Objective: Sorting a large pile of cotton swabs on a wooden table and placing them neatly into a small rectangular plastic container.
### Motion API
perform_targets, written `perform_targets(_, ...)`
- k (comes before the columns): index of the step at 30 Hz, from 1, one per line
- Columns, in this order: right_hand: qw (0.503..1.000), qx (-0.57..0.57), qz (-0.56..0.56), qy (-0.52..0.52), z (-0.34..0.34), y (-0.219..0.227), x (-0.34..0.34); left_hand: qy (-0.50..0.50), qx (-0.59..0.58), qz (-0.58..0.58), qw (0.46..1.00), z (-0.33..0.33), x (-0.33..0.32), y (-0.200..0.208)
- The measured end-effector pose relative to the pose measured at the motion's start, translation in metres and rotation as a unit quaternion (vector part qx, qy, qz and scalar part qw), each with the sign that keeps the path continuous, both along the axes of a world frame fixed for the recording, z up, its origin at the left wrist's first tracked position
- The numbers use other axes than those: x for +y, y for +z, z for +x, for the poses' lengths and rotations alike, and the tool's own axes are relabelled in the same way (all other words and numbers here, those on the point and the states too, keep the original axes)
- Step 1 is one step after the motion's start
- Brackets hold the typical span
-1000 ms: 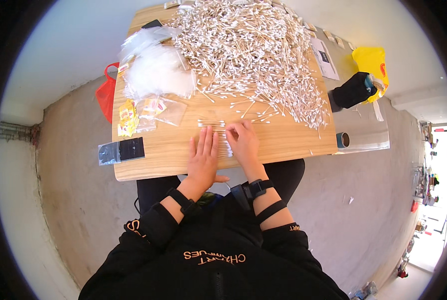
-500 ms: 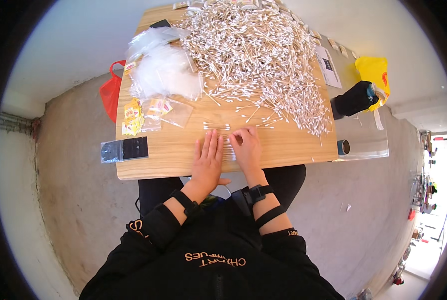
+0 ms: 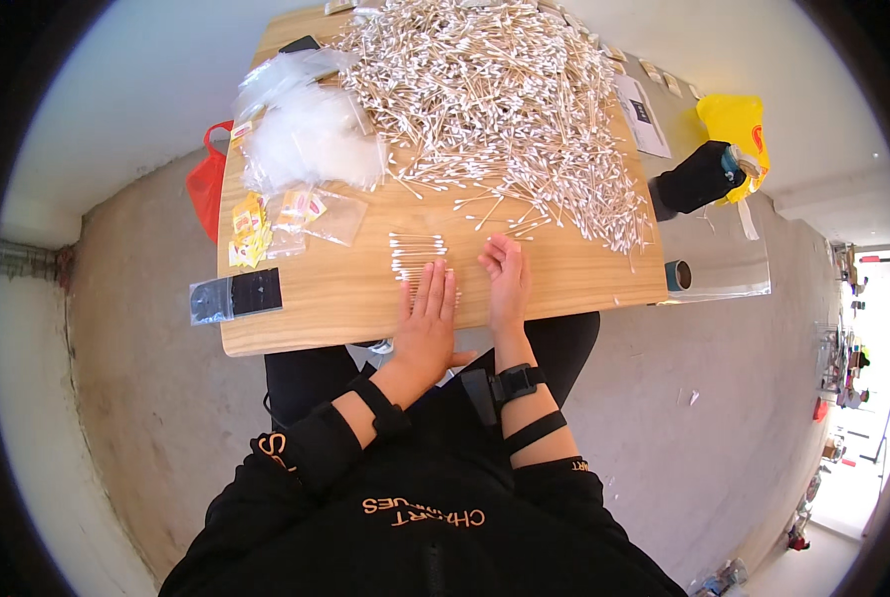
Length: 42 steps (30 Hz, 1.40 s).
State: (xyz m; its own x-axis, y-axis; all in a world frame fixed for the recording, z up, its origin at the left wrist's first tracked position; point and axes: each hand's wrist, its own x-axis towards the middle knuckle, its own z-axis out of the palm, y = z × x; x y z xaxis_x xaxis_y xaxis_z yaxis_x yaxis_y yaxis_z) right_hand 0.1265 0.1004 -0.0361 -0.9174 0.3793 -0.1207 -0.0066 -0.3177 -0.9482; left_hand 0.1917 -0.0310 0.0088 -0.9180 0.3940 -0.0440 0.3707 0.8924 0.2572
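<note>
In the head view, a row of cotton swabs (image 3: 417,254) lies side by side on the wooden table (image 3: 340,308) near its front edge, their sticks running left to right. My left hand (image 3: 425,323) is laid flat over the nearer swabs, fingers stretched forward and thumb out to the side; it hides part of the row. To the right of the row, my right hand (image 3: 508,284) is above the wood with its fingers loosely bent and slightly apart. Nothing shows in it. A big heap of loose cotton swabs (image 3: 485,95) spreads across the far side.
Clear plastic bags (image 3: 311,139) are piled at the left, with yellow paper labels (image 3: 250,231) nearer me. A black-and-clear pouch (image 3: 236,297) overhangs the left edge. Rightward are a dark cylinder (image 3: 702,179), a yellow bag (image 3: 736,129) and a small round tube (image 3: 678,276).
My right hand has drawn away from the swab row to the right, and its fingers have loosened. My left hand has slid a little nearer me, uncovering more swabs.
</note>
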Motion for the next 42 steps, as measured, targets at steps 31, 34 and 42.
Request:
perform_targets(31, 0.996, -0.014, -0.081, 0.030, -0.007, 0.001, 0.006, 0.004, -0.007, -0.043, 0.999, 0.007, -0.015, -0.001)
perform_targets(34, 0.996, -0.021, -0.075, 0.032, -0.005, 0.002, 0.005, 0.001, -0.012, -0.051, 0.999, 0.010, -0.015, -0.002)
perform_targets(42, 0.994, 0.037, -0.079, 0.069, 0.004, -0.002, -0.006, -0.008, 0.015, -0.033, 0.999, 0.016, -0.018, -0.012)
